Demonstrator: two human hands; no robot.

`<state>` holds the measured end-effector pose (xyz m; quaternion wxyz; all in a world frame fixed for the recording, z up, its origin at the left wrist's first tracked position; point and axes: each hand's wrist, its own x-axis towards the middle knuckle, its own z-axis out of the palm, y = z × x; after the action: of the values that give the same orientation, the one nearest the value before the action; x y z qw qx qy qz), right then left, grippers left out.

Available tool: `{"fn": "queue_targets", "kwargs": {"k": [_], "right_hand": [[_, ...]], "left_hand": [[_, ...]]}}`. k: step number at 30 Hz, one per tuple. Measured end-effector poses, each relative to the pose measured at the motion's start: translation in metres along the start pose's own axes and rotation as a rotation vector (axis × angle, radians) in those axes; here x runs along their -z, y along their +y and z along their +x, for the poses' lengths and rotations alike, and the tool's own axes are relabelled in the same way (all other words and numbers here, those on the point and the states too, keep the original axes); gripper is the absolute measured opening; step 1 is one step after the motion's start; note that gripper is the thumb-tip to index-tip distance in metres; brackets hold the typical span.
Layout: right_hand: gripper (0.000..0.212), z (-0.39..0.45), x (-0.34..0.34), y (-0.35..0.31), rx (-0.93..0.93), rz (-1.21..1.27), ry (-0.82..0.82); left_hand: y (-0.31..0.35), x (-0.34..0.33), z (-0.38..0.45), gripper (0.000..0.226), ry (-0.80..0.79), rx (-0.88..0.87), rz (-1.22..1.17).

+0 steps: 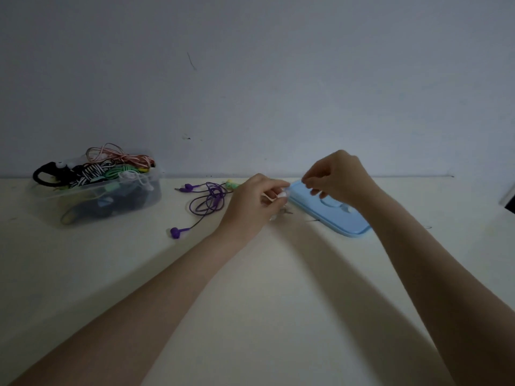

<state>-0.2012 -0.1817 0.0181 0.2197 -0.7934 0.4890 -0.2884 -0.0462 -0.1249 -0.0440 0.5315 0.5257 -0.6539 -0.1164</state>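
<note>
Left hand point(250, 201): pinches the white earphone point(282, 194) bud above the desk's point(278, 302) back edge, steadying it.
Right hand point(342, 176): fingertips pinched just beside, seemingly on its cord, probably drawing it straight.
Blue lid point(334, 215): lies beneath both hands.
Clear box point(150, 190): back-left, lidless for access.

Both bare forearms are stretched forward and inward. The left hand point(250, 203) and right hand point(341, 176) are held close together, fingertips pinched.
</note>
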Motion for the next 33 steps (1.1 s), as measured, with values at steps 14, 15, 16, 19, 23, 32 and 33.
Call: {"fn": "queue_targets", "kwargs": {"k": [14, 15, 16, 19, 23, 32, 33], "right_hand": [[0.024, -0.006, 0.016, 0.032, -0.25, -0.538, -0.024], [0.023, -0.006, 0.016, 0.031, -0.248, -0.539, -0.029], [0.023, -0.005, 0.014, 0.03, -0.238, -0.539, -0.028], [0.021, -0.001, 0.009, 0.027, -0.216, -0.51, -0.023], [0.018, 0.002, 0.004, 0.024, -0.186, -0.445, -0.025], [0.012, -0.006, 0.0, 0.004, -0.11, 0.388, -0.25], [0.014, -0.008, -0.005, 0.004, -0.096, 0.473, -0.292]], "left_hand": [[0.001, -0.002, -0.001, 0.007, -0.008, 0.084, 0.051], [-0.001, -0.001, 0.0, 0.007, 0.0, 0.091, 0.057], [-0.003, 0.0, 0.001, 0.007, 0.011, 0.098, 0.067], [0.0, 0.004, 0.003, 0.006, 0.025, 0.104, 0.115], [0.011, 0.011, 0.0, 0.01, -0.12, 0.13, 0.116], [0.016, 0.027, 0.003, 0.014, -0.447, 0.047, 0.326], [0.015, 0.027, 0.004, 0.013, -0.486, 0.023, 0.363]]}}
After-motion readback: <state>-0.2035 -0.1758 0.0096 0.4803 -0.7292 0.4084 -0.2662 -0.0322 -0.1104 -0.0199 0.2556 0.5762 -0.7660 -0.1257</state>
